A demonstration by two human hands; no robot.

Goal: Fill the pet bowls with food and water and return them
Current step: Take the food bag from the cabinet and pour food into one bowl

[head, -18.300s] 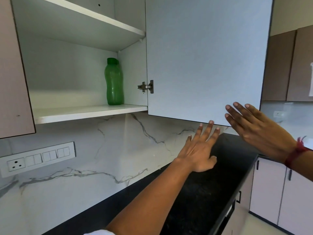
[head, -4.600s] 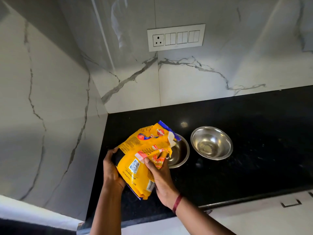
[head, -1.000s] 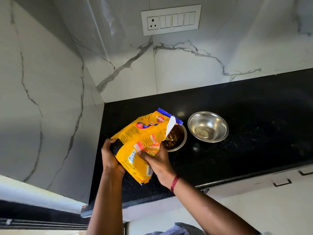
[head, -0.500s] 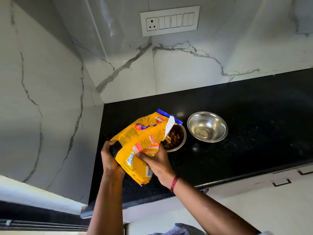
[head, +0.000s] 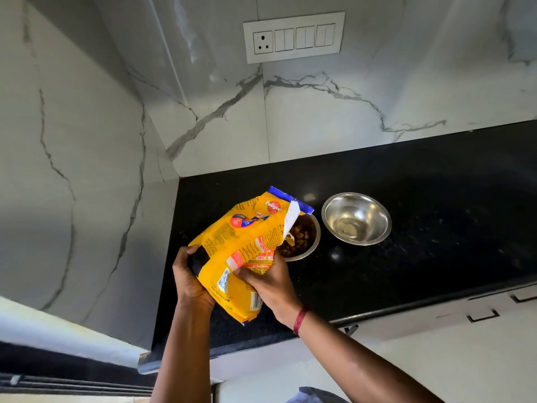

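Both hands are gripping the yellow food bag (head: 244,251) at lower centre: left hand (head: 190,279) clutching its bottom corner, right hand (head: 268,282) pinching its middle. Its torn mouth is tilting over the kibble-holding steel bowl (head: 305,241); right of that, an empty bowl (head: 356,219) is sitting on the black tabletop (head: 436,228).

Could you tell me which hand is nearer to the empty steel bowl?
The right hand, gripping the yellow food bag on the side toward the empty steel bowl. The left hand holds the bag's bottom end, farther away.
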